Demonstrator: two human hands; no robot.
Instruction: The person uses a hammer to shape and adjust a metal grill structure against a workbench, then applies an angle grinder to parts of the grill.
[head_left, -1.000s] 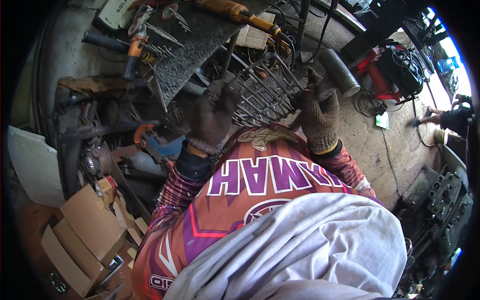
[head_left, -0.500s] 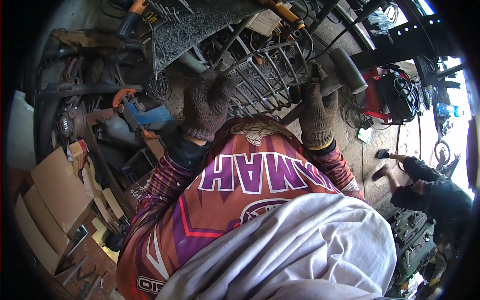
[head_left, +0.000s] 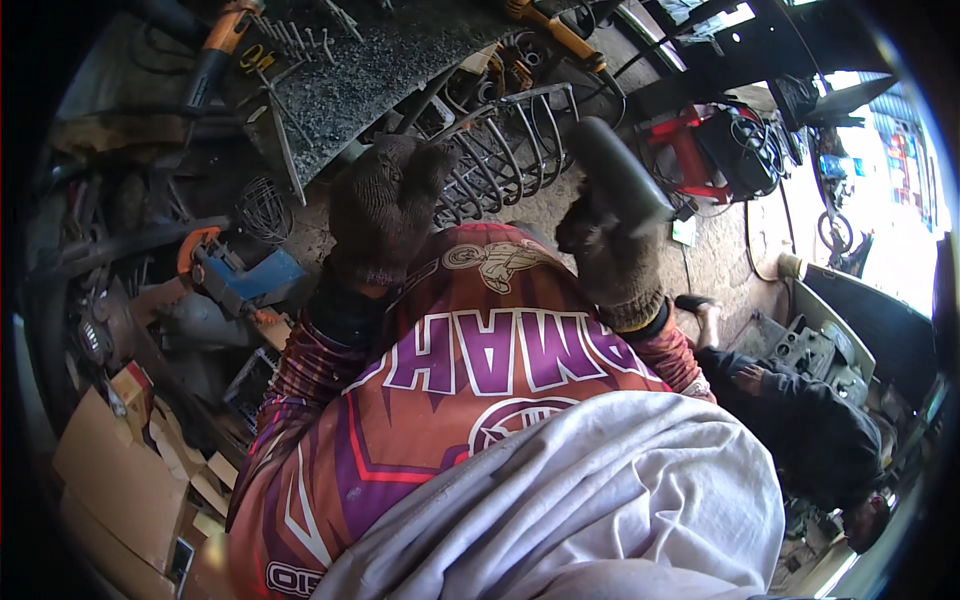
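Note:
My left hand (head_left: 385, 205), in a dark knitted glove, is closed at the near left end of a metal rack (head_left: 505, 165) made of several curved bars. The glove hides the exact hold. In my gloved right hand (head_left: 615, 262) is a hammer, its thick cylindrical grey head (head_left: 618, 175) raised just right of the rack. The fingers and glove cover most of its handle.
A dark metal bench (head_left: 375, 65) holds rods and an orange-and-black power tool (head_left: 222, 45). A blue-and-orange clamp-like tool (head_left: 245, 275) lies left. Cardboard (head_left: 120, 475) stands lower left. A red-and-black machine (head_left: 700, 150) with cables sits right; another person (head_left: 800, 420) is lower right.
My right hand and the hammer have swung, with the head now higher and blurred. The view has shifted, and the other person has moved closer on the right.

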